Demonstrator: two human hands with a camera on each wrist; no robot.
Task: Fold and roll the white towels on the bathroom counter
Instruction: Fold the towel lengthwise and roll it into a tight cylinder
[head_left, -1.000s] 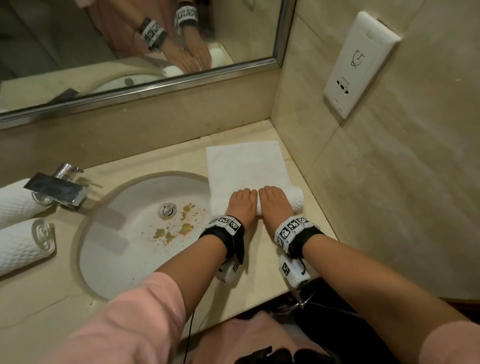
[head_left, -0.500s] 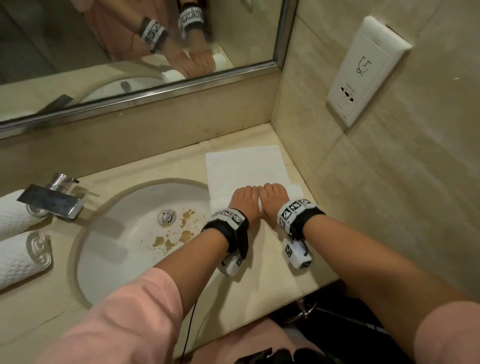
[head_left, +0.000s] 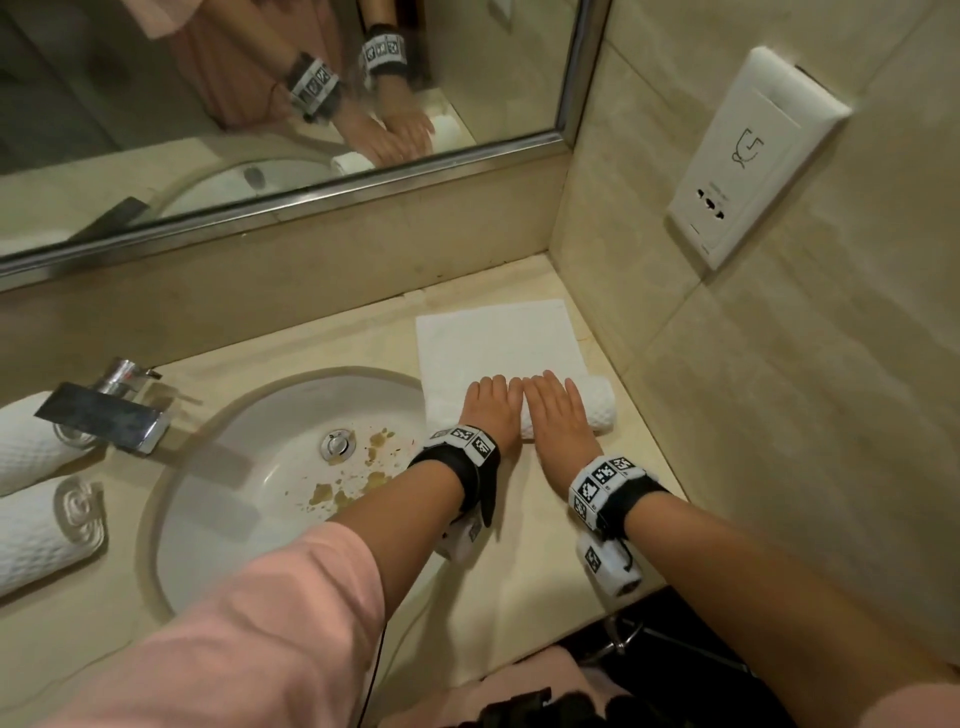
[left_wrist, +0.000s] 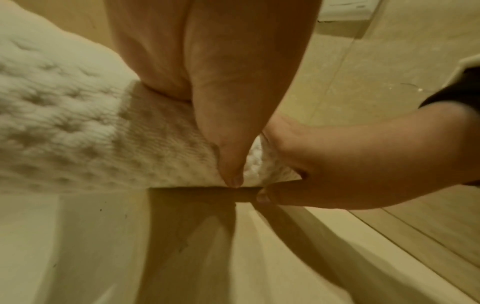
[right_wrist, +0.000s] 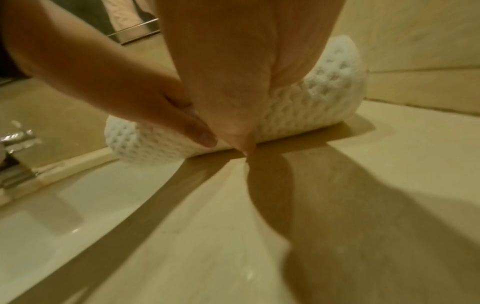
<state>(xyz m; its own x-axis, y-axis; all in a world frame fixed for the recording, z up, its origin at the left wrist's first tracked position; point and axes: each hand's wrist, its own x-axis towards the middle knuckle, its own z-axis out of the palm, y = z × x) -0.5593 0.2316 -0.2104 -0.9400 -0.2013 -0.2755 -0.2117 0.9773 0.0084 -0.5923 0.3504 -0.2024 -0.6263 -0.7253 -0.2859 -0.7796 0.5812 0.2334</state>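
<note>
A white waffle-textured towel (head_left: 496, 340) lies folded flat on the beige counter (head_left: 524, 551), right of the sink, and its near end is wound into a roll (head_left: 597, 410). My left hand (head_left: 487, 408) and right hand (head_left: 557, 413) press side by side on top of the roll, fingers stretched forward over it. In the left wrist view the left hand (left_wrist: 207, 61) lies on the roll (left_wrist: 64, 133), thumb tip down at the counter. The right wrist view shows the right hand (right_wrist: 233, 61) on the roll (right_wrist: 324, 102), thumb likewise behind it.
Two finished towel rolls (head_left: 41, 530) lie at the far left beside the chrome faucet (head_left: 104, 410). The oval sink (head_left: 249, 499) holds brownish debris near its drain. A tiled wall with a socket panel (head_left: 748, 156) runs close along the towel's right, and a mirror (head_left: 260, 104) lies behind.
Both hands have pushed the roll away from me, so the flat part of the towel is shorter. Their fingers, curled over the roll before, now lie stretched out.
</note>
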